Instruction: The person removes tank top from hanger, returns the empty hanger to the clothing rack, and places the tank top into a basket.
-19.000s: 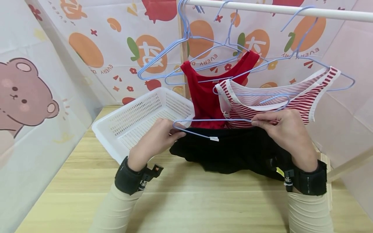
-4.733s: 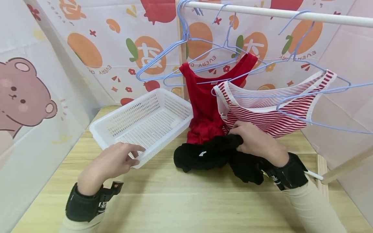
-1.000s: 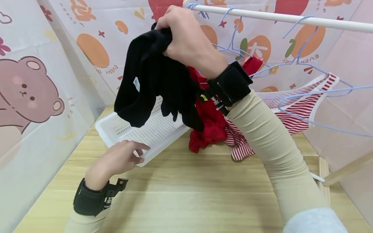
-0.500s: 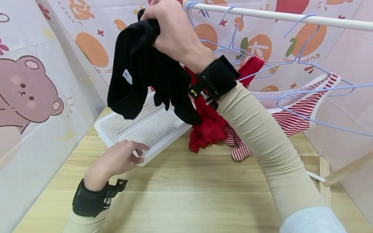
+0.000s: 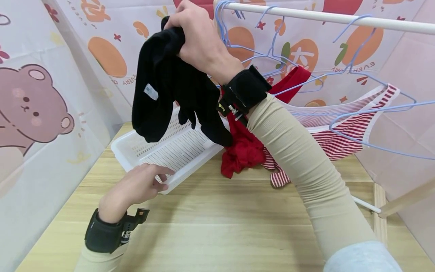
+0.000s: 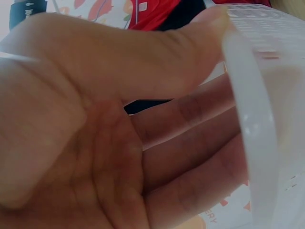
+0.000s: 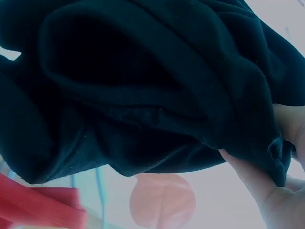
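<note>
High over the white basket (image 5: pixel 190 172), my right hand (image 5: pixel 204 41) grips a bunched black garment (image 5: pixel 163 87), which dangles with a small white tag showing. In the right wrist view, fingers and thumb (image 7: pixel 252 183) pinch one edge of the dark cloth (image 7: pixel 143 105). My left hand (image 5: pixel 136 187) holds the basket's near edge; the left wrist view has the thumb (image 6: pixel 190 52) on one side of the rim (image 6: pixel 252 124) and the fingers on the other. Part of the basket is hidden behind the garment.
A white rail (image 5: pixel 323 17) crosses the upper right, bearing several blue hangers (image 5: pixel 251 56). A red tank top (image 5: pixel 242 151) and a red-striped top (image 5: pixel 353 132) hang there, partly behind my right arm. Another blue hanger (image 5: pixel 380 149) juts in from the right, above the wooden table (image 5: pixel 221 226).
Earlier both hands held the black garment and a hanger. Since then the hanger left it, my left hand took the basket's edge, and my right hand raised the garment leftward over the basket.
</note>
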Demonstrator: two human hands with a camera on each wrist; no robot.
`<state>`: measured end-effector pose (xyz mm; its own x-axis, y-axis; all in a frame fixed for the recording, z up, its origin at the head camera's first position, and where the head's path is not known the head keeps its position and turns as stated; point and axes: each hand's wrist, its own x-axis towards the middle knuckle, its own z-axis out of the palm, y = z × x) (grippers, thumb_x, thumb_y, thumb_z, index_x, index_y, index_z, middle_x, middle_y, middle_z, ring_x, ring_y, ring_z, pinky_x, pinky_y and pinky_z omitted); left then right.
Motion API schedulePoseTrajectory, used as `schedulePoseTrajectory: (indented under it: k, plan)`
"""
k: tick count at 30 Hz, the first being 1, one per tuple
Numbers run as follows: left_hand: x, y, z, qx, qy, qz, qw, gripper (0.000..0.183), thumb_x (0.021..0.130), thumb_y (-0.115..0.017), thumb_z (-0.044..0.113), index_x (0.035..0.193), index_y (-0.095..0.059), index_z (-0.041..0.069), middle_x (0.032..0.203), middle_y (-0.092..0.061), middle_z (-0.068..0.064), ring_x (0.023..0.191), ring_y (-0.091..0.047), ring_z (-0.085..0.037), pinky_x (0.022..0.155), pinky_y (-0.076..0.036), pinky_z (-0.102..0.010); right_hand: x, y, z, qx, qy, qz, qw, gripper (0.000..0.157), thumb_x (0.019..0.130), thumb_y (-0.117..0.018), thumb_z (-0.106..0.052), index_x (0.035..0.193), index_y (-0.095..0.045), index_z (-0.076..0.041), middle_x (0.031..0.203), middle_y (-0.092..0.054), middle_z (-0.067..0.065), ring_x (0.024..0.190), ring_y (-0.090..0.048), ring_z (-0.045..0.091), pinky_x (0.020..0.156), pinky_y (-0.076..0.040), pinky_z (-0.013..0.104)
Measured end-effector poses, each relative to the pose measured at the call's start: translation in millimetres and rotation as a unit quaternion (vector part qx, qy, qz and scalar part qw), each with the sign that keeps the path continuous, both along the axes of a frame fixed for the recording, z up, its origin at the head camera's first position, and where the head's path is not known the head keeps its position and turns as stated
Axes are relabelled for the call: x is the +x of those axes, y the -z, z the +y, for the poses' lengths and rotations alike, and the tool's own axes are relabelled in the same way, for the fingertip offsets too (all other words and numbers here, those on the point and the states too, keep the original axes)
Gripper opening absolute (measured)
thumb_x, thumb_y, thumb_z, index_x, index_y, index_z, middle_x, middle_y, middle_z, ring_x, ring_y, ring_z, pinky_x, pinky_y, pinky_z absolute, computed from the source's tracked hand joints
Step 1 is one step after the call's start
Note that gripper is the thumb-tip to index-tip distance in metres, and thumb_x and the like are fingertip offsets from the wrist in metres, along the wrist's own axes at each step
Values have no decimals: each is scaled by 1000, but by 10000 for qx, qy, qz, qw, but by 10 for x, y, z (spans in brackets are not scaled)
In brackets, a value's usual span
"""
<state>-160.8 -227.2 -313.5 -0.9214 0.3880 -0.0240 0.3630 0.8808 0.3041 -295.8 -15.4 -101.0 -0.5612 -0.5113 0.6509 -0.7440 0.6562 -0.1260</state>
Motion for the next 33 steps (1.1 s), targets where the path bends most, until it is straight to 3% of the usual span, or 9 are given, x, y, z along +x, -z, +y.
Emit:
schedulePoseTrajectory:
  k: [6, 12, 21, 33]
  plan:
    - [-12, 17, 6, 25, 113, 0, 9999, 32, 83, -82, 6, 114, -77, 9, 91, -77, 1, 79, -67, -14, 68, -50, -32, -114, 118, 20, -105, 22, -125, 9999, 25, 101, -63, -17, 121, -77, -12, 125, -63, 9, 121, -56, 16, 102, -40, 9]
    - [-40, 22, 20, 45, 192, 116, 9997, 32, 82, -83, 6, 113, -78, 10, 90, -76, 2, 82, -68, -17, 71, -52, -36, -257, 263, 27, -148, 15, -273, 9995, 24, 100, -65, -17, 119, -77, -9, 122, -64, 11, 118, -57, 20, 101, -43, 16]
    - [-60, 34, 30, 44, 314, 151, 9994, 32, 82, -83, 6, 114, -78, 9, 88, -76, 2, 77, -64, -15, 65, -46, -30, -434, 614, 54, 172, 0, -655, 9977, 25, 98, -65, -11, 119, -77, -7, 123, -64, 13, 120, -59, 23, 103, -48, 24]
    - [5, 19, -14, 45, 151, -66, 9999, 35, 83, -81, 6, 118, -77, 10, 89, -76, 2, 73, -64, -11, 64, -46, -29, -530, 1070, -50, 575, -36, -1004, 9933, 26, 97, -64, -8, 119, -77, -8, 126, -64, 12, 122, -60, 22, 105, -50, 29]
